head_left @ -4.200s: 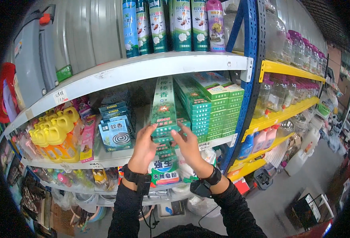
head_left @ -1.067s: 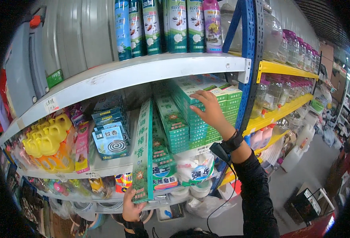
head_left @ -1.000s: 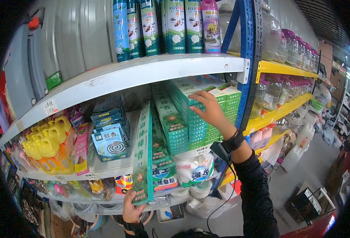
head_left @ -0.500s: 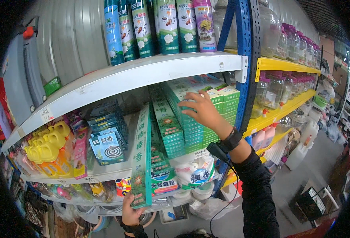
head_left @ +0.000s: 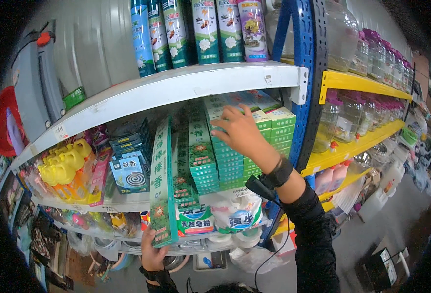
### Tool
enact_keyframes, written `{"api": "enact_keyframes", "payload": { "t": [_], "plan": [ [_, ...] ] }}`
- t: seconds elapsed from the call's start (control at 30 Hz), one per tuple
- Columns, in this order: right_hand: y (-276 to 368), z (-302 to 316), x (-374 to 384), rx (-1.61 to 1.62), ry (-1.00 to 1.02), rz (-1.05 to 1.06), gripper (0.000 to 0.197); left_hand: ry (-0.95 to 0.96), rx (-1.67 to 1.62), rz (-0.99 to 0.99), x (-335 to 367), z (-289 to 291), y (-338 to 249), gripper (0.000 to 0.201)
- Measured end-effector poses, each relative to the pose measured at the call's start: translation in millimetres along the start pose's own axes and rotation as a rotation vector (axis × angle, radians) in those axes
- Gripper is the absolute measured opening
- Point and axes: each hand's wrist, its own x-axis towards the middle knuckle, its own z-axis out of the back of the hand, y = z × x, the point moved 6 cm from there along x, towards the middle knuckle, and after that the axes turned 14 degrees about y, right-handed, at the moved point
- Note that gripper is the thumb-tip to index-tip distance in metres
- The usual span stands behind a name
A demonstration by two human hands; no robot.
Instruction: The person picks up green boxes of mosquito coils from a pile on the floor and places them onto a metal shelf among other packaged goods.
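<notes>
A long, flat green box (head_left: pixel 160 200) slants out over the shelf's front edge. My left hand (head_left: pixel 153 251) is closed around its near lower end. Beside it on the middle shelf stand stacks of similar long green boxes (head_left: pixel 204 163), with light-green-ended boxes (head_left: pixel 282 128) at their right. My right hand (head_left: pixel 242 131) lies over the top of the tall stack, fingers spread and a little bent, holding nothing I can see. Dark bands circle both wrists, and a black device with a cable (head_left: pixel 263 188) hangs at the right one.
Blue mosquito-coil boxes (head_left: pixel 130 173) and yellow-topped bottles (head_left: pixel 61 166) stand to the left. White bags (head_left: pixel 236 211) sit below the stacks. Spray cans (head_left: pixel 206 34) line the white upper shelf (head_left: pixel 176 95). A blue post (head_left: pixel 301 93) and jars (head_left: pixel 349 117) on yellow shelves are at the right.
The long green box in my left hand has shifted left, away from the stacks, and slightly up. My right hand has slid a little to the left on the stack. The view has moved slightly.
</notes>
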Motion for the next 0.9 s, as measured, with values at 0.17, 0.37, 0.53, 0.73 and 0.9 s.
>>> {"api": "enact_keyframes", "payload": {
  "t": [0.17, 0.37, 0.53, 0.73, 0.9],
  "plan": [
    [7.6, 17.4, -4.5, 0.028, -0.118, 0.090, 0.038, 0.069, -0.225, 0.041, 6.2, -26.7, -0.7, 0.039],
    [10.5, 33.6, -32.3, 0.194, -0.249, 0.034, 0.027, 0.123, -0.138, 0.091, 33.6, -54.7, -16.9, 0.040],
    [32.8, 28.5, -65.7, 0.288, -0.215, 0.043, 0.023, 0.239, -0.202, 0.164, 111.8, -69.9, -14.2, 0.033],
    [45.7, 25.3, -89.4, 0.263, -0.146, 0.020, 0.024, 0.441, -0.109, 0.228, 179.8, -81.0, -7.6, 0.025],
    [48.4, 27.4, -93.1, 0.194, -0.090, -0.026, 0.026, 0.312, 0.420, 0.139, 203.9, -62.3, -0.3, 0.040]
  ]
}}
